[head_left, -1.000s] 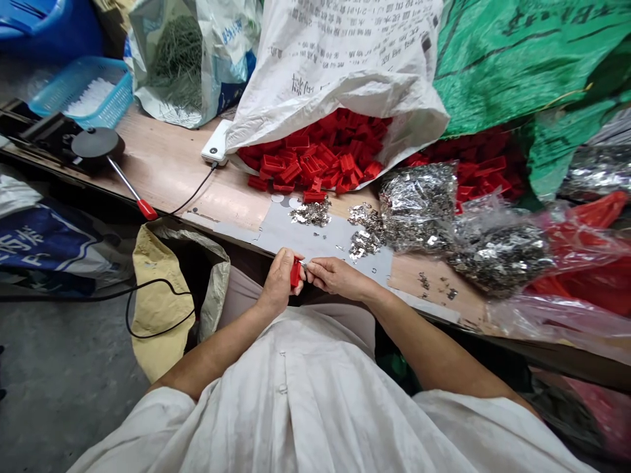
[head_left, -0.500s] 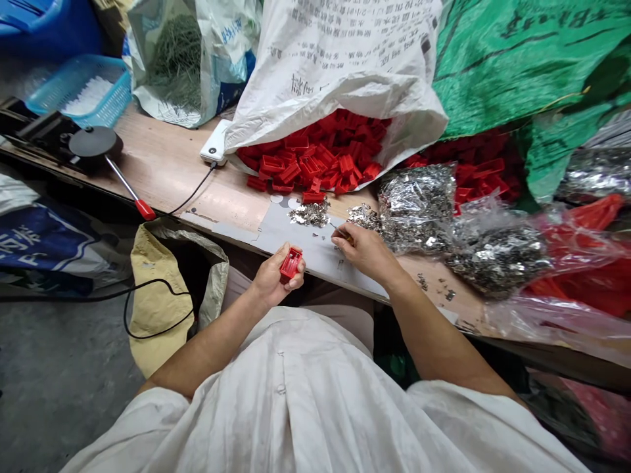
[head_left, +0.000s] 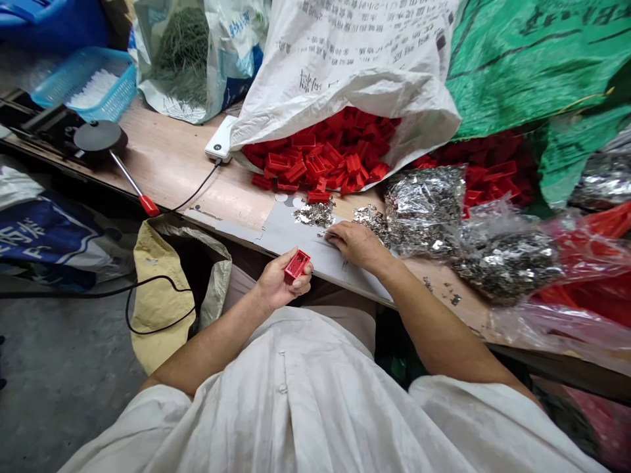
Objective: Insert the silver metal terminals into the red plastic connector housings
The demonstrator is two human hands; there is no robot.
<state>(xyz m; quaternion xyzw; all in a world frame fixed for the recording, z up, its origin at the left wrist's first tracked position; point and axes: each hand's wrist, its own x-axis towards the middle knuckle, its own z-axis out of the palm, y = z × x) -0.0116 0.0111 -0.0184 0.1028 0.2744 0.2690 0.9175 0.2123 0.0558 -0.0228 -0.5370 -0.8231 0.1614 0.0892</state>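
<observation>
My left hand is closed around a small red plastic case, with its open, hollow side facing up. Over the grey sheet on the bench, my right hand is closed in a pinch. A thin metal-tipped tool pokes out from its fingertips, mostly hidden by the fingers. Just beyond that tip lies a small pile of shiny metal pieces. A second pile of metal pieces sits behind my right hand.
A white woven sack spills red cases across the back. Plastic bags of metal parts stand at right. On the left are a hand press with a red-tipped lever, a white power bank and a blue basket.
My right hand has moved slightly left and lower, its fingertips nearer the sheet. My left hand has turned the red case to a more slanted angle. The view has shifted a little.
</observation>
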